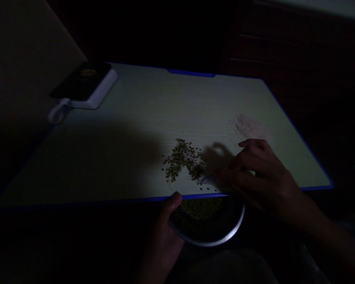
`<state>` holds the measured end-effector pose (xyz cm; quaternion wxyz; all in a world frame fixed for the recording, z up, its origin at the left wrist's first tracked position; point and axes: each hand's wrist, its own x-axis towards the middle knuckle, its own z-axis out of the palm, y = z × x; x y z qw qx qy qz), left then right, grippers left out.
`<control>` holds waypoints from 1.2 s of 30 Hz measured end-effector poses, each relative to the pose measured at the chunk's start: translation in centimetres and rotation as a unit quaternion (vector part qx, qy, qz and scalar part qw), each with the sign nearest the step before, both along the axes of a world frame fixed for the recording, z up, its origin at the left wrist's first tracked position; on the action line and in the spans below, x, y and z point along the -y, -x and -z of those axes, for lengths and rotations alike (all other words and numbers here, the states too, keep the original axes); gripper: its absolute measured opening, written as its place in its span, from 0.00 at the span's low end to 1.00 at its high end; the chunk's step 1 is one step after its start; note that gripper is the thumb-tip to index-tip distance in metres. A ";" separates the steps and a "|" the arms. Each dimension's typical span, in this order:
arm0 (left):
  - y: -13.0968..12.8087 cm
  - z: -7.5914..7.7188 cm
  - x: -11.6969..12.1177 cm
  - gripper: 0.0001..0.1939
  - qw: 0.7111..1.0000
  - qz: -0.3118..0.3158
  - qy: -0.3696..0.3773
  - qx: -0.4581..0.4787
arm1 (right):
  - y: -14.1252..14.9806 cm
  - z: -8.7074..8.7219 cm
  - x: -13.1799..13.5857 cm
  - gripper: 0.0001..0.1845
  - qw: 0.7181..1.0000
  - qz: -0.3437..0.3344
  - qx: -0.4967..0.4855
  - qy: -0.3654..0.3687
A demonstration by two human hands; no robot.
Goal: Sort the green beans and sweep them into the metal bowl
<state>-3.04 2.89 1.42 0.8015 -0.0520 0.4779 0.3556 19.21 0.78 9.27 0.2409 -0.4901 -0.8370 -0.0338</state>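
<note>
"Green mung beans (174, 163): one loose patch, pale grains mixed in, on the blue-edged board (136, 98). Bearing?"

"Just left of the fingertips of the right hand (263, 173), the nearer hand; no clear long axis."

"Fingers?"

"Right: curled, pinching a thin piece (207, 180), too dark to name. Left hand (168, 232): gripping one metal bowl (229, 234), thumb at rim, other fingers hidden; more beans inside."

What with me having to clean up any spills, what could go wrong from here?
A few loose beans lie near the blue edge; a nudge could send them past the bowl. The left hand steadies the bowl, so a slip might tip it. Pale grains among the bean pile could fall in too.
</note>
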 end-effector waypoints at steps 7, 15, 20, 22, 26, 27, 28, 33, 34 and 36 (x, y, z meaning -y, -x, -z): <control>0.4 0.7 0.1 0.18 1.000 0.006 -0.006 0.009 | 0.5 0.1 -0.4 0.08 1.000 0.006 -0.012 -0.013; 0.3 0.8 0.2 0.19 0.999 0.017 -0.021 0.031 | 0.4 -0.1 -1.2 0.10 0.999 -0.029 -0.018 -0.007; 0.4 0.8 0.1 0.18 0.998 0.020 -0.035 0.048 | -0.2 0.4 -1.5 0.11 0.998 -0.063 -0.021 -0.008; 0.5 0.9 0.2 0.16 0.999 0.021 -0.028 0.034 | -0.4 0.4 -1.4 0.10 0.997 -0.071 -0.029 -0.004; 0.4 0.8 0.2 0.11 1.000 0.020 -0.017 0.000 | -0.2 0.1 -0.5 0.09 0.997 -0.074 -0.035 0.009; 0.4 0.7 0.3 0.10 1.000 0.019 -0.016 0.000 | -0.2 0.0 -0.2 0.10 0.997 -0.070 -0.030 0.014; 0.3 0.5 0.3 0.08 1.000 0.018 -0.013 0.004 | -0.2 -0.1 0.2 0.10 0.998 -0.064 -0.024 0.017; 0.2 0.0 0.4 0.06 1.000 0.013 -0.007 0.022 | -0.3 -0.1 1.5 0.12 0.999 -0.033 -0.014 0.013; 0.2 -0.1 0.4 0.05 1.000 0.013 -0.007 0.011 | -0.3 0.0 1.7 0.12 0.999 -0.031 -0.015 0.014; 0.2 0.0 0.3 0.04 1.000 0.022 0.000 -0.013 | -0.2 0.1 1.8 0.12 0.999 -0.036 -0.017 0.014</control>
